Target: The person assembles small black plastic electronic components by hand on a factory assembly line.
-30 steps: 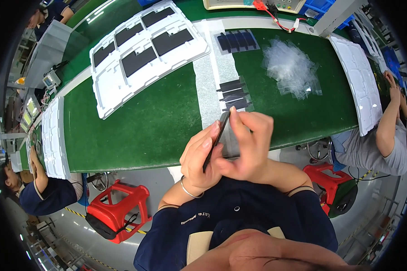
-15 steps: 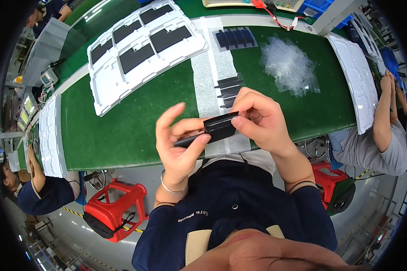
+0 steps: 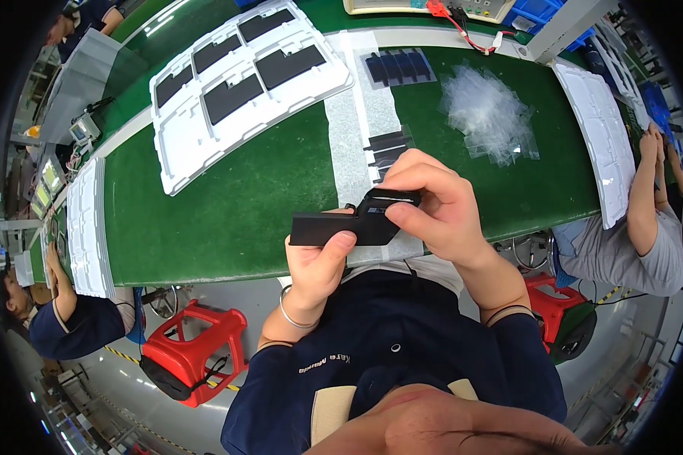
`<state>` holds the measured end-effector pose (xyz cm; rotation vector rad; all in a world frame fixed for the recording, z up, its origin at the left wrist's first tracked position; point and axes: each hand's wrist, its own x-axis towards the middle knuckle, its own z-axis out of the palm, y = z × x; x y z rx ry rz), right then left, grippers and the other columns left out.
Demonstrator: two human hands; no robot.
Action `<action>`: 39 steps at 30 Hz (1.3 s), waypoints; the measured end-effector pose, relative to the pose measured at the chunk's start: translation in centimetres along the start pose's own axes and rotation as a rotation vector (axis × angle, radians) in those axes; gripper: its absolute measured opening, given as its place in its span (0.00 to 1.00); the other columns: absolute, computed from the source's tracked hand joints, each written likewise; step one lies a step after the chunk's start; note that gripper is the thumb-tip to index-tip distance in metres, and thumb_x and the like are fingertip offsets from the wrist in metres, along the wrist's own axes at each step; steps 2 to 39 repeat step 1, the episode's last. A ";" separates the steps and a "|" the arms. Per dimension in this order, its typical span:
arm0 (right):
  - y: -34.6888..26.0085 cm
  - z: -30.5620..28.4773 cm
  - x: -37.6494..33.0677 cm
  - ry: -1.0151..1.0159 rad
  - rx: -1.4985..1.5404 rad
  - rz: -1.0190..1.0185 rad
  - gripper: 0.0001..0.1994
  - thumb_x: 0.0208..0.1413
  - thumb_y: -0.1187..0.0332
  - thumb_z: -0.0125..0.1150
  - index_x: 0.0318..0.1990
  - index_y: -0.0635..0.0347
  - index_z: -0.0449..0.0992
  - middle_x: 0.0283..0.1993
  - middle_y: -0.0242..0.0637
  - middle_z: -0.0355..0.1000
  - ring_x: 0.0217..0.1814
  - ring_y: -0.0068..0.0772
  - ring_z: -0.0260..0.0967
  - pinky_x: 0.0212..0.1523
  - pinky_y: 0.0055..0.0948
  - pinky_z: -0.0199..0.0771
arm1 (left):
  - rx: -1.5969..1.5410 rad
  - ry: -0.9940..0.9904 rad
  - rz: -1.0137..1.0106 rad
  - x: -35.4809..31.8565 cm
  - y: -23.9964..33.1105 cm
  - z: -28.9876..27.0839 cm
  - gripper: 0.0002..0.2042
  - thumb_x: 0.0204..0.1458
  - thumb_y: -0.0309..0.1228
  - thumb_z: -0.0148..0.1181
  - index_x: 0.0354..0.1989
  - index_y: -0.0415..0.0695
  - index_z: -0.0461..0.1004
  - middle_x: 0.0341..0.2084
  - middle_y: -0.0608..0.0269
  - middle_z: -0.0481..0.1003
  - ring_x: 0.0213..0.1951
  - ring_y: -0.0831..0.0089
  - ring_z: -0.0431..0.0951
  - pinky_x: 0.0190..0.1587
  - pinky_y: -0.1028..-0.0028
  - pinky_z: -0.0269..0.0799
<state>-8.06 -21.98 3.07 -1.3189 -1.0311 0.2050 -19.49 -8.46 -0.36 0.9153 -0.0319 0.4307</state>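
Note:
Above the near edge of the green table I hold a black flat notched piece (image 3: pixel 322 228) in both hands. My left hand (image 3: pixel 316 262) is closed on its left part, thumb on the near face and the fingers mostly hidden behind. My right hand (image 3: pixel 440 208) pinches its upper right corner between thumb and fingers, where a pale line shows along the edge. A white molded tray (image 3: pixel 180 161) lies to the far left with several similar black pieces (image 3: pixel 231 98) in its pockets. Just beyond my right hand are black strips (image 3: pixel 387 144) on a clear sheet.
Another sheet of black strips (image 3: pixel 400 67) lies farther back, beside a heap of clear film pieces (image 3: pixel 489 114). White trays (image 3: pixel 596 133) stand at the right, more trays (image 3: pixel 88 227) at the left. Co-workers sit on both sides. A red stool (image 3: pixel 197 353) stands lower left.
The black piece has turned so its broad face shows more. My left fingers, raised and spread before, have gone behind it. My right hand has shifted slightly along its top edge.

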 end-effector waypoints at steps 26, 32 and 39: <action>0.2 0.1 -0.1 0.001 -0.017 -0.023 0.17 0.41 0.71 0.63 0.42 0.58 0.71 0.38 0.31 0.66 0.30 0.19 0.58 0.28 0.18 0.57 | 0.031 -0.029 0.030 0.0 -0.1 -0.2 0.16 0.47 0.26 0.59 0.45 0.34 0.68 0.39 0.54 0.72 0.41 0.71 0.70 0.46 0.72 0.62; 0.2 0.1 -0.1 0.001 -0.017 -0.023 0.17 0.41 0.71 0.63 0.42 0.58 0.71 0.38 0.31 0.66 0.30 0.19 0.58 0.28 0.18 0.57 | 0.031 -0.029 0.030 0.0 -0.1 -0.2 0.16 0.47 0.26 0.59 0.45 0.34 0.68 0.39 0.54 0.72 0.41 0.71 0.70 0.46 0.72 0.62; 0.2 0.1 -0.1 0.001 -0.017 -0.023 0.17 0.41 0.71 0.63 0.42 0.58 0.71 0.38 0.31 0.66 0.30 0.19 0.58 0.28 0.18 0.57 | 0.031 -0.029 0.030 0.0 -0.1 -0.2 0.16 0.47 0.26 0.59 0.45 0.34 0.68 0.39 0.54 0.72 0.41 0.71 0.70 0.46 0.72 0.62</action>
